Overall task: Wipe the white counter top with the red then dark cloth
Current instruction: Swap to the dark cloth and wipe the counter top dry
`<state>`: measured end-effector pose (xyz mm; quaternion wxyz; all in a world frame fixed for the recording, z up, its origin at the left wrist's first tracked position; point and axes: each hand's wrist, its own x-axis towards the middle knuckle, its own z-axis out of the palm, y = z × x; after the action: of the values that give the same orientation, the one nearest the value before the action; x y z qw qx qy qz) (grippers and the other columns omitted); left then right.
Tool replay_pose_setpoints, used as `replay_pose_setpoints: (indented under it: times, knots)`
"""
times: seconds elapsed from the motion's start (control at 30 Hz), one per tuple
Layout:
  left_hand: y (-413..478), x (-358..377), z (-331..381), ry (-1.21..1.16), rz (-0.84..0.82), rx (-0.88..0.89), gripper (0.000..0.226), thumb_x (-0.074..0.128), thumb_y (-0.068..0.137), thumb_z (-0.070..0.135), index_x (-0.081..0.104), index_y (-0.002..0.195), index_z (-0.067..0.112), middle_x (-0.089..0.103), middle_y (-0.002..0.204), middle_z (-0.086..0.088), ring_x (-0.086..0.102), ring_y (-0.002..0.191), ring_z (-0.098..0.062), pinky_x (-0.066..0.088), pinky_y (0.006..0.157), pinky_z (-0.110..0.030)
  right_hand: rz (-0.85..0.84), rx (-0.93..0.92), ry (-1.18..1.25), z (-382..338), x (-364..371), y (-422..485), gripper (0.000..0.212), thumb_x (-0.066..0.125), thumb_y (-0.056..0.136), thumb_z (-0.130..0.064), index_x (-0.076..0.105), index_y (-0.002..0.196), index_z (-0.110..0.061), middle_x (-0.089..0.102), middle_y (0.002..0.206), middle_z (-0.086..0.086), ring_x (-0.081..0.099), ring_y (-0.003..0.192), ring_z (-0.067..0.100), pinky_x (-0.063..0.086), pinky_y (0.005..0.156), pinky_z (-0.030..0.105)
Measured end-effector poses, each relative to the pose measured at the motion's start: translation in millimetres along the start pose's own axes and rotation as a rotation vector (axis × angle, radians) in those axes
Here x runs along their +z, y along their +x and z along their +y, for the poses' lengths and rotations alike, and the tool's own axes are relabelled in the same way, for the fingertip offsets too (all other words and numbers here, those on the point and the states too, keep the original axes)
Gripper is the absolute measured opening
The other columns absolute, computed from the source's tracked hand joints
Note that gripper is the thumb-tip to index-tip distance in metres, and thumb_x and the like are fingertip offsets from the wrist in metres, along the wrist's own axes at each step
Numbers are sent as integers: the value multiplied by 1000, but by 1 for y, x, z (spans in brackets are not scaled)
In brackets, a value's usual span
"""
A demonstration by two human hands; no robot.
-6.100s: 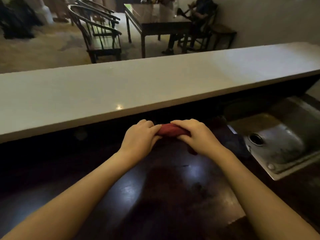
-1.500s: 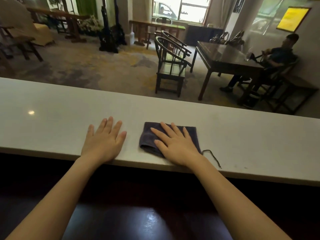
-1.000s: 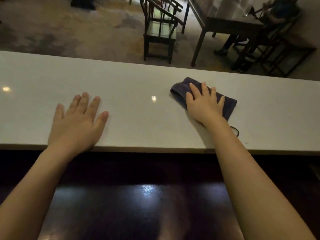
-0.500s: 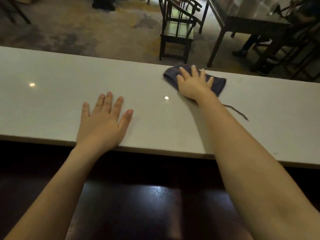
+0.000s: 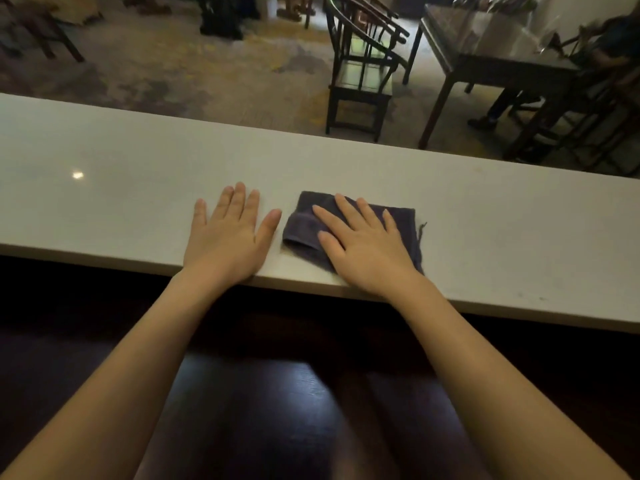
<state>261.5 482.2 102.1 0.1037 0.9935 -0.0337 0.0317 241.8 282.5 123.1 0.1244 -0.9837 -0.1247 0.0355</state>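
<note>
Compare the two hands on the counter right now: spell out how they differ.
The left hand lies flat on the bare white counter top; the right hand presses on the dark cloth. The left hand's fingers point straight ahead; the right hand's angle up-left. Both are open, palm down, near the counter's front edge.

I see the counter (image 5: 138, 188) as a smooth, pale slab like polished stone, glossy enough to mirror a small lamp spot near its left end, with faint specks toward the right. My right hand (image 5: 367, 254) lies flat on the cloth (image 5: 301, 220), a dark terry weave, matt and nubby, with a loose thread at its right edge. My left hand (image 5: 228, 237) rests on bare counter. Below me the ledge (image 5: 277, 410) looks like dark varnished wood, shiny. Beyond, the chair (image 5: 360, 71) is dark lacquered wood, the table (image 5: 491, 43) glossy-topped, the floor (image 5: 173, 64) matt, mottled carpet.
</note>
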Motion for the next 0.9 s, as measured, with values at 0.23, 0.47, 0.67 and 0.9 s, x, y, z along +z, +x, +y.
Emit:
replay_pose_setpoints:
  times: [0.23,0.47,0.67,0.9]
  knots:
    - [-2,-4,2,7,-5,5,85,-12,76,65,2,144,16,0,157,-3,-4,143,-15,-5,113,-48,-73,111,-15,10,-22,103,49,13,95,-48,10,144,-39,-2,159,0,-6,144,29,-7,114,55]
    - [1,-10,-3,33,-55,-32,79,-4,81,62,2,144,15,-2,157,-5,-4,143,-18,-3,114,-47,-72,-13,-29,-33,-7,112,50,13,95,-48,10,144,-40,-2,159,1,-6,144,29,-8,114,56]
    - [-14,-23,-48,95,-69,-99,85,5,74,76,2,144,28,-3,157,0,-3,143,-18,1,115,-50,-103,-138,-2,-49,-1,50,48,14,95,-48,10,143,-43,-2,158,-3,-7,144,24,-10,114,53]
    - [-17,-23,-51,62,-63,-59,94,3,68,83,0,144,28,-5,157,1,-5,143,-16,-2,115,-47,-64,-106,-64,-10,-4,-9,48,12,91,-53,7,139,-51,-1,157,-12,-5,144,16,-4,116,49]
